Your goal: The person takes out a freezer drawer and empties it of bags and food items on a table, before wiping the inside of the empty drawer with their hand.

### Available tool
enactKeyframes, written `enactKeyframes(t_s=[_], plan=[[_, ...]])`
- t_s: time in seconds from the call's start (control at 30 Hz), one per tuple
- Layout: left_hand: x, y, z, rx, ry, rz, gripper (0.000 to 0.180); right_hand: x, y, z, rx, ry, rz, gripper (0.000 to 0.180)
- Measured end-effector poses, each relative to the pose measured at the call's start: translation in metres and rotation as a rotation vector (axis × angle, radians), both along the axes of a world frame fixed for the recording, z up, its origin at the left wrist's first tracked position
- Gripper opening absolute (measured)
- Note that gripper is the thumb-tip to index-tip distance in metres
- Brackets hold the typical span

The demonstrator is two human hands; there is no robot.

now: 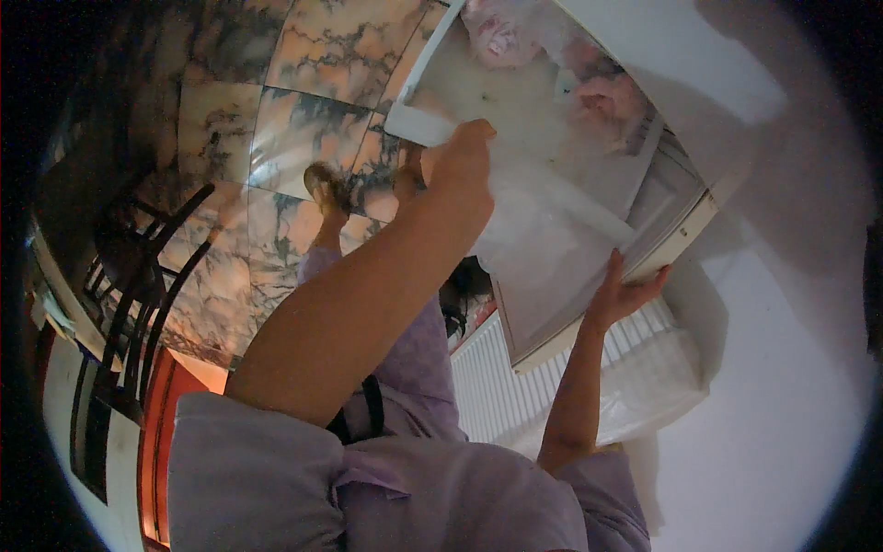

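Note:
A large flat frame with a cream edge [682,232] is tilted against the wall in front of me. Over it lies a translucent white wrapping sheet [538,207], with a rolled fold across its middle. Pink fabric-like flowers [607,106] show at its upper part. My left hand [467,161] reaches across and is closed on the sheet near a thick white edge strip; its fingertips are partly hidden. My right hand [624,293] holds the frame's lower right edge, thumb on top and fingers spread along the side.
A white ribbed radiator [501,368] stands below the frame, with a clear plastic-wrapped bundle [644,377] beside it. The white wall [773,368] rises at the right. Marbled tiles [303,120] cover the floor. A dark chair [152,267] stands at the left.

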State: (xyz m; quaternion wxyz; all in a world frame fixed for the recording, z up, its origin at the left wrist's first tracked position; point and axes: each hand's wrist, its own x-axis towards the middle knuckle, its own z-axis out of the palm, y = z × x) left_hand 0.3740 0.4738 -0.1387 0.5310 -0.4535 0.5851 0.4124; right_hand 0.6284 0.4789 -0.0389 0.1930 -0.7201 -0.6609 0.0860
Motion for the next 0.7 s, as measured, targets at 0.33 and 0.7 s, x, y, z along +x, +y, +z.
enactKeyframes(t_s=[0.33,0.7], plan=[[0.008,-0.027,0.009,0.132,0.017,0.169,0.029,0.002,0.002,0.002,-0.033,-0.034,0.016,0.093],[0.007,-0.076,0.013,0.112,-0.081,0.071,0.043,0.007,-0.002,-0.001,0.018,-0.038,0.02,0.09]])
